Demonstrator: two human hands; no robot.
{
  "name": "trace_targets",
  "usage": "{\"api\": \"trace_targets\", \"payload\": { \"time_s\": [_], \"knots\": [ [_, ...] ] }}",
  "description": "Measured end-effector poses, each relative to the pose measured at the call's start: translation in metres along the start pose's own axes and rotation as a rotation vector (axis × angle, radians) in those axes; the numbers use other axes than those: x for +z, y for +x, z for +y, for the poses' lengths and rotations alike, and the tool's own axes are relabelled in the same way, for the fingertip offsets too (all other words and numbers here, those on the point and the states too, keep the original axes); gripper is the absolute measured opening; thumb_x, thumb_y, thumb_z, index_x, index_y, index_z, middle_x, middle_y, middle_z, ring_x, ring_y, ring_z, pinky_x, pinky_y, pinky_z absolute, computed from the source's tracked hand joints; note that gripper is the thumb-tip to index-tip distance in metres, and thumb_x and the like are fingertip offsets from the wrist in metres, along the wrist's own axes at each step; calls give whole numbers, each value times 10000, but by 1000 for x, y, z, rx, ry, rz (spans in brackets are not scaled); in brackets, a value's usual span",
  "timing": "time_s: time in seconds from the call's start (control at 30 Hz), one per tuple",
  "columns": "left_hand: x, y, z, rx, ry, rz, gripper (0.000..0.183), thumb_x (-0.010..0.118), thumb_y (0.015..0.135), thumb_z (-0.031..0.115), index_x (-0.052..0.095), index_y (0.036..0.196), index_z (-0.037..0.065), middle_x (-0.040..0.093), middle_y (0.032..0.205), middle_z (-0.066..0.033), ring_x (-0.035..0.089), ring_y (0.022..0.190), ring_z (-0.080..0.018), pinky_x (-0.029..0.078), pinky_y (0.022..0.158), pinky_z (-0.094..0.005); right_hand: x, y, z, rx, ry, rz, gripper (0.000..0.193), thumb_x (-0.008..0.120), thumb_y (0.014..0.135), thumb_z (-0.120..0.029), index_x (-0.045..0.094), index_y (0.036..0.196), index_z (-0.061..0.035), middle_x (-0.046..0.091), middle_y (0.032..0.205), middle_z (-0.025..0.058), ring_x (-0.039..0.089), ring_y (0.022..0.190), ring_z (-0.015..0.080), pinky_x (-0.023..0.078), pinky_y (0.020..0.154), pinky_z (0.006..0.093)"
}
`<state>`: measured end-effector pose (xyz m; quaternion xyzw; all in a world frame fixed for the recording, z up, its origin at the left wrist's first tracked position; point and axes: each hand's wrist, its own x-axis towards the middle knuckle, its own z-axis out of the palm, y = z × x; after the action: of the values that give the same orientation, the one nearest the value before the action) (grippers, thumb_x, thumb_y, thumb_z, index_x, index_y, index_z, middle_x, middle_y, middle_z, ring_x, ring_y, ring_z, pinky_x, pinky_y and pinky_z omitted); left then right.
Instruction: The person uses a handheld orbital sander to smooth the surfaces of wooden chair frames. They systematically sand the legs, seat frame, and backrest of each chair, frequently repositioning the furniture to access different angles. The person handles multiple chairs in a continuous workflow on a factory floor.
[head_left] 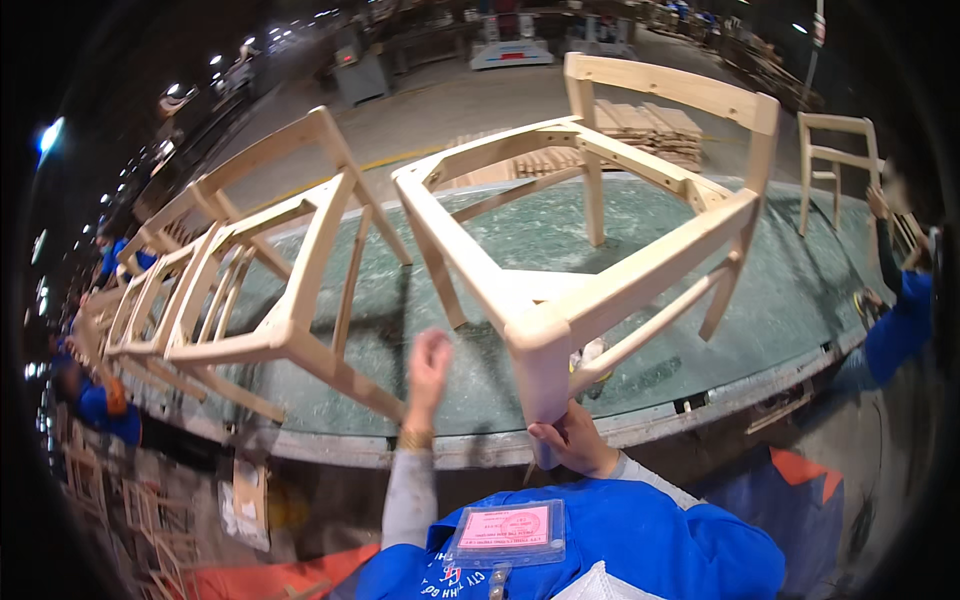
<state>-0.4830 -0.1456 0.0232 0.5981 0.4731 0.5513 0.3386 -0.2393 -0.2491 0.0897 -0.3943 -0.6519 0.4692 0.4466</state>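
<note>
R hand (576, 441) clamped round lower part of near front leg (540, 378) of bare wood chair frame (655, 265), no seat panel fitted. L hand (428, 374) raised just L of that leg, w/ fingers loosely bent, nothing held that I can see; motion blur, so exact finger pose n/c. Chair frame is at near edge of green table (800, 275), gripped leg out at/past the edge; can't tell if all other feet bear on tabletop. Row of sim. frames (318, 255) to L; co-worker (900, 320) at R end.

Step (judgemt): prob. positioning or checking the frame by hand. Nxt move prob. calls for firm R grip, L hand brought to frame to steady it, feet kept clear of neighbouring frames.
</note>
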Motion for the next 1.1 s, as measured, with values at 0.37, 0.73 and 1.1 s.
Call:
{"api": "trace_targets", "payload": {
  "time_s": [0.37,0.73,1.1],
  "knots": [
    [-51,230,-53,-116,-264,-143,666,766,704,184,456,1263,-6,564,1161,-105,527,1077,-193,398,937,-307,12,-12,25,-126,-7,350,406,674,794,-379,544,878,-4,535,711,72,508,576,159,410,518,291],
    [3,170,-41,-15,-282,102,221,696,766,56,603,958,2,639,839,-23,574,729,-114,467,675,-260,-93,-36,44,-167,57,577,784,386,779,-749,569,850,10,552,595,80,539,510,152,415,445,273],
    [46,86,99,141,537,344,416,714,733,370,515,886,38,610,641,-161,621,601,-354,486,543,-407,-305,107,79,87,352,606,821,230,810,-760,545,908,-8,545,602,88,544,525,182,451,516,313]
  ]
}}
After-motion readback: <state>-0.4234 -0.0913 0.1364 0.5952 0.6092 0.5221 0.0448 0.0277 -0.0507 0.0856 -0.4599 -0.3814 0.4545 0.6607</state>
